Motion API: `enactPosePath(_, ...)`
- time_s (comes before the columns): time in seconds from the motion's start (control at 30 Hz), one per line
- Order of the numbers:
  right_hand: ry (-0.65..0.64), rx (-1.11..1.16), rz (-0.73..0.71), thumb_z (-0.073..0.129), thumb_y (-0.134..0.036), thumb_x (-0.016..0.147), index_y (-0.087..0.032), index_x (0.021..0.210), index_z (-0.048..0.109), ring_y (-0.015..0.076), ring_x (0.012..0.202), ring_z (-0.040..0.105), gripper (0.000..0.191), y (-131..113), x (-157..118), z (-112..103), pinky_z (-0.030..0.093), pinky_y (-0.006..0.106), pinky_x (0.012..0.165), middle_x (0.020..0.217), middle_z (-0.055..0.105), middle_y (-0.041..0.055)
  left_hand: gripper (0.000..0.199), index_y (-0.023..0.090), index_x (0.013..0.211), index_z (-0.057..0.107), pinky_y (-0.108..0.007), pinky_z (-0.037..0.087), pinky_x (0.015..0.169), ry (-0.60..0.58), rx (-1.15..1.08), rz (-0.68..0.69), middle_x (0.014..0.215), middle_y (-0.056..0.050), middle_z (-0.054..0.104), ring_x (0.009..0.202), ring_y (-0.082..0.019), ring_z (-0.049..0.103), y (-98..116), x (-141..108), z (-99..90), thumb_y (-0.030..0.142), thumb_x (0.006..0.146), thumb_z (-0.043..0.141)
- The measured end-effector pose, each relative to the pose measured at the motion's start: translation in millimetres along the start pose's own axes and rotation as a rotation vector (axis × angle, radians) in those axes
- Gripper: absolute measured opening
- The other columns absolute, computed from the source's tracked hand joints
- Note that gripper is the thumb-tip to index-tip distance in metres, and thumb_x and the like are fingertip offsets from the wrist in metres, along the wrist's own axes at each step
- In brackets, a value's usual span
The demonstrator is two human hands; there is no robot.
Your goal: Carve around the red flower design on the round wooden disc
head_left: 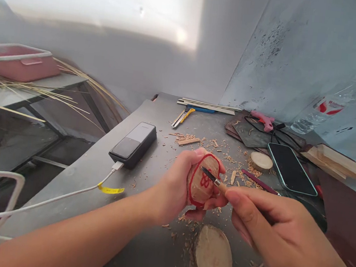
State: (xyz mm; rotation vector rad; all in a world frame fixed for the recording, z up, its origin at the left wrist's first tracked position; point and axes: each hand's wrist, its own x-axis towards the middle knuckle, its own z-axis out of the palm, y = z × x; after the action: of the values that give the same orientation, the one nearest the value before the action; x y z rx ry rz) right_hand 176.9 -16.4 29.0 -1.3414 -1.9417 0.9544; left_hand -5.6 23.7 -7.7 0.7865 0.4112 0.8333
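My left hand (171, 192) clamps a red-outlined wood slice (201, 192), my right hand (270, 223) pinches a carving tool (216, 182) over a shaving-strewn steel bench (154, 118); the yellow cable tag (110, 189) seems unreadable.

Nothing can be read clearly; a flat yellow plastic tag (110, 189) on the white charging cable (61, 199), just beside the black rectangular power bank (133, 144), carries dark print too small to make out; far right of that power bank, a clear plastic bottle (311, 118) bears a red-and-white label (329, 106) with blurred lettering; right of it, a pale round wood slice (197, 191) shows a red looped hand-drawn sign (205, 178), unreadable
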Motion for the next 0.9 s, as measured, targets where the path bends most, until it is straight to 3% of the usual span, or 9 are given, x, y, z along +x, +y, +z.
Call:
enactPosePath(0.1,0.18,-0.269,-0.302,0.063,-0.033,0.102,-0.028,0.101,0.08,0.0158,0.074,0.077,0.018,5,-4,-2,0.06,0.023,0.069,0.089,0.082,-0.0019,0.041,0.019,0.097,0.059,-0.018,0.035,0.036,0.026,-0.027,-0.009,0.064,-0.003,0.056,0.054,-0.016,0.048,3,-2,0.5,0.056,0.092,0.042)
enactPosePath(0.2,0.242,-0.355,-0.423,0.066,-0.027,0.1,-0.031,0.111,0.078,0.0154,0.079,0.08,0.017,8,-5,-5,0.061,0.022,0.073,0.101,0.084,-0.0035,0.045,0.017,0.099,0.063,-0.017,0.035,0.035,-0.014,-0.073,-0.067,0.07,-0.004,0.058,0.054,-0.016,0.052,7,-3,-1.5,0.058,0.091,0.045)
enactPosePath(0.47,0.164,-0.273,-0.284,0.061,-0.033,0.102,-0.034,0.094,0.082,0.0135,0.059,0.074,0.023,-3,-1,-12,0.053,0.018,0.046,0.073,0.078,-0.0068,0.047,0.017,0.096,0.063,-0.018,0.038,0.034,-0.229,-0.179,-0.147,0.072,-0.005,0.058,0.054,-0.015,0.047,14,-3,-6.0,0.059,0.093,0.043)
enactPosePath(0.6,0.135,-0.23,-0.241,0.062,-0.036,0.101,-0.032,0.091,0.083,0.013,0.051,0.068,0.024,-4,1,-13,0.053,0.018,0.044,0.07,0.077,-0.0056,0.049,0.016,0.096,0.065,-0.019,0.038,0.034,-0.241,-0.188,-0.145,0.071,-0.007,0.06,0.054,-0.016,0.05,12,-2,-7.7,0.058,0.093,0.041)
enactPosePath(0.77,0.128,-0.117,-0.096,0.062,-0.049,0.101,-0.029,0.088,0.08,0.0142,0.049,0.065,0.03,0,0,-19,0.054,0.02,0.046,0.061,0.071,-0.0028,0.071,0.007,0.091,0.072,-0.025,0.044,0.035,-0.302,-0.095,-0.193,0.067,-0.011,0.062,0.046,-0.017,0.055,15,1,-13.4,0.064,0.095,0.03)
enactPosePath(0.9,0.226,-0.051,-0.03,0.068,-0.055,0.095,-0.028,0.098,0.078,0.0176,0.054,0.069,0.029,2,2,-26,0.054,0.021,0.044,0.065,0.072,0.001,0.066,0.009,0.11,0.07,-0.028,0.055,0.045,-0.338,-0.183,-0.185,0.092,-0.017,0.072,0.07,-0.024,0.071,16,3,-17.8,0.057,0.102,0.026)
